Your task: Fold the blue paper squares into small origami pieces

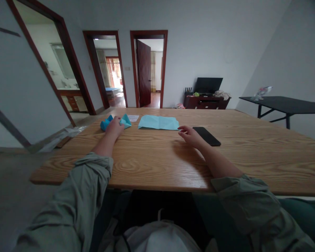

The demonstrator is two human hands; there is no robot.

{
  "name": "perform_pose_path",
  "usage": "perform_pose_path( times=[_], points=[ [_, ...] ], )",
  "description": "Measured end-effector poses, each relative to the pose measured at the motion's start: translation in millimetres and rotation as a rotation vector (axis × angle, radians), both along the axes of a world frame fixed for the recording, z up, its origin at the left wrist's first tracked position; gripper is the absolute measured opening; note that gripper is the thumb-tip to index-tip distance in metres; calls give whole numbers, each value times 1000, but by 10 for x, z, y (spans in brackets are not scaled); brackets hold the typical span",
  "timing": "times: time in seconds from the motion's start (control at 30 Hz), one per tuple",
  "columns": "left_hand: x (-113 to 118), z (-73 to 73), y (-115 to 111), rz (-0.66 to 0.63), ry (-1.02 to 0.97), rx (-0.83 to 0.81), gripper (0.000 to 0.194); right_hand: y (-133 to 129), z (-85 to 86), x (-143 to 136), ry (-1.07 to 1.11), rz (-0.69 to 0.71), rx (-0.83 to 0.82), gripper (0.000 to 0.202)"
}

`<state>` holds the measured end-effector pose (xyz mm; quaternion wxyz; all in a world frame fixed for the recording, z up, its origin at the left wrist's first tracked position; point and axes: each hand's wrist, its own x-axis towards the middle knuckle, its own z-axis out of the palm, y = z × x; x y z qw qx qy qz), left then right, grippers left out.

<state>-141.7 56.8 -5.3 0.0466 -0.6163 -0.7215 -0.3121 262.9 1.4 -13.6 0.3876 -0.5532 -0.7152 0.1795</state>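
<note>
Tabletop (147, 161) — blue sheet (159, 122) crosswise.

Wood table (147, 168), two hands over it. Left hand (115, 126) at the folded blue papers, darker one (104, 125) on its left, lighter one (125, 121) on its right; grip unclear. Right hand (189, 135) palm down, fingertips at the near right corner of a creased blue sheet (159, 122). Black tablet (207, 135) just right of that hand. White slip (133, 118) between lighter folded paper and sheet. Beyond: TV (208, 85) on a dark cabinet (206, 103); black table (291, 105) at right, clear plastic (263, 92) on top.
</note>
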Motion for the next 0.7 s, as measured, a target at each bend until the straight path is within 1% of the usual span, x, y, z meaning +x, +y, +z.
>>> perform_pose_path(
  times=[0.07,0.13,0.23,0.3,0.37,0.43,0.5,0.53,0.6,0.63,0.67,0.7],
  points=[
    [210,22,-42,-116,94,49,36,31,-24,8,-33,2,14,33],
    [485,16,-86,-269,234,35,31,59,-49,7,-65,9,22,31],
    [877,-42,-122,-406,393,-100,35,78,-74,-16,-101,8,0,28],
    [1036,-91,-105,-440,451,-182,41,73,-75,-41,-119,7,-17,27],
    [1094,-129,-59,-435,474,-242,49,61,-68,-60,-130,20,-26,26],
    [1083,-149,-10,-418,480,-293,55,53,-55,-65,-137,23,-35,26],
    [1047,-147,7,-434,483,-333,57,51,-38,-49,-138,-12,-32,26],
    [1029,-139,-2,-466,480,-350,56,51,-27,-34,-135,-44,-25,26],
    [1005,-111,-55,-566,463,-369,53,44,-3,-2,-115,-118,-1,26],
    [998,-94,-94,-619,443,-372,51,34,10,9,-101,-132,1,26],
    [993,-75,-138,-661,414,-366,49,19,22,13,-88,-119,-12,25],
    [992,-55,-182,-687,377,-347,47,0,33,8,-78,-78,-45,25]
  ],
)
